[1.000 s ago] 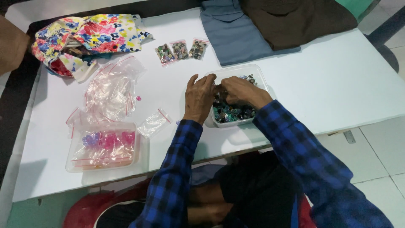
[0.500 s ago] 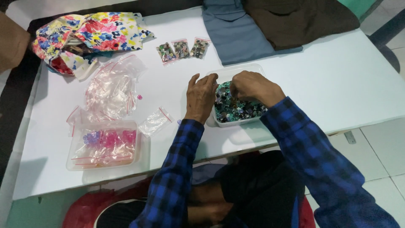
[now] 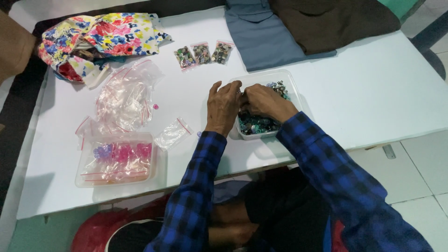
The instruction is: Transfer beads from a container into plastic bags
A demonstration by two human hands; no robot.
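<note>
The left hand [image 3: 223, 108] and right hand [image 3: 266, 102] are meeting fingertip to fingertip over a clear plastic tub [image 3: 293, 86] of dark, teal and silvery buttons [image 3: 255, 124], fingers curled; whether they are pinching anything I cannot tell. The tub is sitting near the white table's [image 3: 373, 93] front edge. Three filled packets [image 3: 203, 53] are lying toward the far edge, grey cloth [image 3: 261, 37] beyond.
</note>
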